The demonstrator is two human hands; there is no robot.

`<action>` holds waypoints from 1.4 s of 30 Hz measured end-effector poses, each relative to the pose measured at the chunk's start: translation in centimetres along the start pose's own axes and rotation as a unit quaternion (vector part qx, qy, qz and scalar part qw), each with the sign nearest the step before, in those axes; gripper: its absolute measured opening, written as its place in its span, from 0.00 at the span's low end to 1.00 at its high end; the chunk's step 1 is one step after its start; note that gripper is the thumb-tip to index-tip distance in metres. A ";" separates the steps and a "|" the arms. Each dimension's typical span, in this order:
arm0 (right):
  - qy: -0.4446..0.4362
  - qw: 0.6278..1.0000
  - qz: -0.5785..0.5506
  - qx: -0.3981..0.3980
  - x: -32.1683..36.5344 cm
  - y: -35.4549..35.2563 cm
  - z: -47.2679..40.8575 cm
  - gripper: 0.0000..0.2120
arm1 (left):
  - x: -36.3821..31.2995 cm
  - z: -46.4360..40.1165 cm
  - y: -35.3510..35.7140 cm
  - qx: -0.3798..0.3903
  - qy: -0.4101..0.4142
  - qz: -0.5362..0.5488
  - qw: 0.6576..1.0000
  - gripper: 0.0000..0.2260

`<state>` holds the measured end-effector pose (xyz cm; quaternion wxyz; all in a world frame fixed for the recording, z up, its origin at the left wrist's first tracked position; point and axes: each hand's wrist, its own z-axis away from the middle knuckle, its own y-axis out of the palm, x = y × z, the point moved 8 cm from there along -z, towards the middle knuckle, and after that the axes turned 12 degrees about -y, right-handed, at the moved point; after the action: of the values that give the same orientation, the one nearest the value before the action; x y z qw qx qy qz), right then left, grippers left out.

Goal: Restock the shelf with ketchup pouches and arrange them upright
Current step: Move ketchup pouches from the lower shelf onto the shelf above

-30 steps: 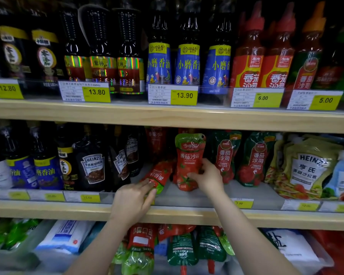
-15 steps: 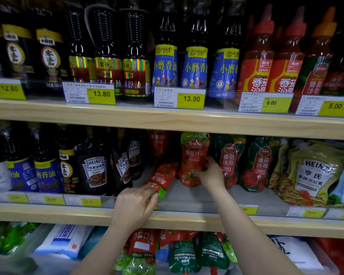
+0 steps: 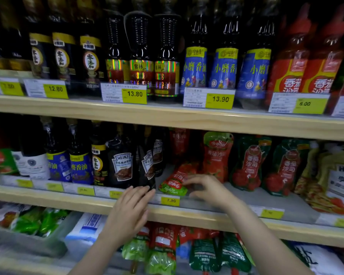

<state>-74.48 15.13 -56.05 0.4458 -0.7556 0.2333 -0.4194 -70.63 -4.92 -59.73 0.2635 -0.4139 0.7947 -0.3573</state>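
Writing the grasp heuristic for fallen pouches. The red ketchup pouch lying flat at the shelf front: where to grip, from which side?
Probably the red middle of the fallen pouch, grip pinching its two long edges, coming from the front and above. It lies flat, green end toward the shelf edge, far end tucked back by the upright pouch. The right hand hovers there; the left hand is beside it.

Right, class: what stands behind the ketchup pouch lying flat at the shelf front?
Behind the lying pouch an upright red pouch stands, with another red pack further back. The shelf's depths beyond are too dark to tell.
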 end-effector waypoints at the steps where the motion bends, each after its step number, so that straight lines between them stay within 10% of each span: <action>1: -0.005 1.000 -0.007 0.025 0.1 0.5 -0.8 0.21 | 0.1 0.1 0.2 0.002 0.003 -0.008 1.000 0.20; 12: -0.050 0.998 0.017 0.037 -0.2 2.1 -2.9 0.08 | 0.7 0.2 2.3 -0.030 -0.009 -0.033 0.999 0.22; 21: -0.039 0.993 0.058 0.098 -0.6 2.6 -3.7 0.20 | 0.7 0.3 2.4 -0.014 -0.010 -0.035 0.999 0.23; 30: -0.074 0.994 -0.025 -0.072 1.3 0.4 -3.3 0.08 | 0.8 0.3 2.7 -0.018 -0.015 -0.050 0.998 0.21; 42: -0.054 0.901 -0.297 -0.312 3.4 -4.9 -0.4 0.08 | -2.5 -0.6 0.2 -0.002 -0.152 0.146 0.977 0.27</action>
<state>-73.03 14.89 -50.24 0.0535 -0.9120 0.0924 -0.3961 -69.87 -2.52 -59.19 0.4300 -0.3433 0.7980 -0.2460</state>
